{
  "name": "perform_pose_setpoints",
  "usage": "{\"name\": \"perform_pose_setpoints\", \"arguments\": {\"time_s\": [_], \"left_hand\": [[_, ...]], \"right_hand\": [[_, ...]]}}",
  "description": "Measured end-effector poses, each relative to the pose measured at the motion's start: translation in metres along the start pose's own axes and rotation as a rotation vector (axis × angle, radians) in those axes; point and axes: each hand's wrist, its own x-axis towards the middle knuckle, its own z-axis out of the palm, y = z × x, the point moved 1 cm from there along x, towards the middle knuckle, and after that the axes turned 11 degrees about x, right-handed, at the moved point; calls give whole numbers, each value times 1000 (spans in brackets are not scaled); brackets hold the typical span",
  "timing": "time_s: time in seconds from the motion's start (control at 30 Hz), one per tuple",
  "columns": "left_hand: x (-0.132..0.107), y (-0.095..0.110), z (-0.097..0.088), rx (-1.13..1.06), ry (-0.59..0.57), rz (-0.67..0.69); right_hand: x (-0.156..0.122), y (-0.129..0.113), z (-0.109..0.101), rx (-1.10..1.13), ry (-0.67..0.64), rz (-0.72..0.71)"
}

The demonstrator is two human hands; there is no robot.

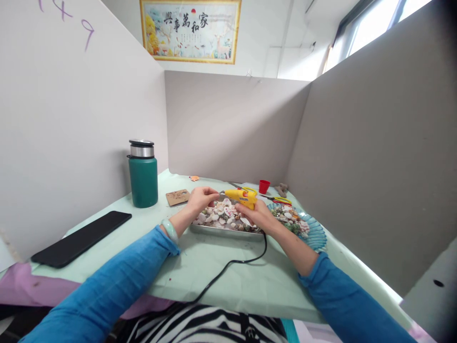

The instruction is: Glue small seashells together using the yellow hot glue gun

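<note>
My right hand point(257, 214) is wrapped round the handle of a yellow hot glue gun point(240, 195), whose nozzle points left. Close to that nozzle, the fingers of my left hand point(202, 197) are pinched together; whatever they hold is too small or hidden to make out. Both hands are above a metal tray point(228, 232) filled with loose seashells point(224, 214). From the gun's handle a black cord point(232, 261) runs down over the front of the table. Right of the tray stands a blue ribbed plate point(317, 231) bearing more shells and small stones.
At the left are a green thermos point(143, 181) and a long black flat case point(84, 238). A brown card point(177, 197) lies behind my left wrist. Toward the back sit a red cup point(264, 186), yellow-handled scissors point(280, 200) and an orange piece point(194, 178). Grey partitions point(235, 124) enclose the table.
</note>
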Motion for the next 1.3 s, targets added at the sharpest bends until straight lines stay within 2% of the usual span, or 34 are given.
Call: {"name": "perform_pose_setpoints", "arguments": {"time_s": [0.73, 1.1, 1.3], "left_hand": [[-3, 3, -2, 15, -5, 34], [-7, 8, -3, -10, -4, 3], [-5, 5, -2, -2, -9, 24]], "right_hand": [[1, 2, -1, -21, -4, -19], [0, 0, -1, -25, 11, -28], [0, -2, 0, -9, 12, -26]]}}
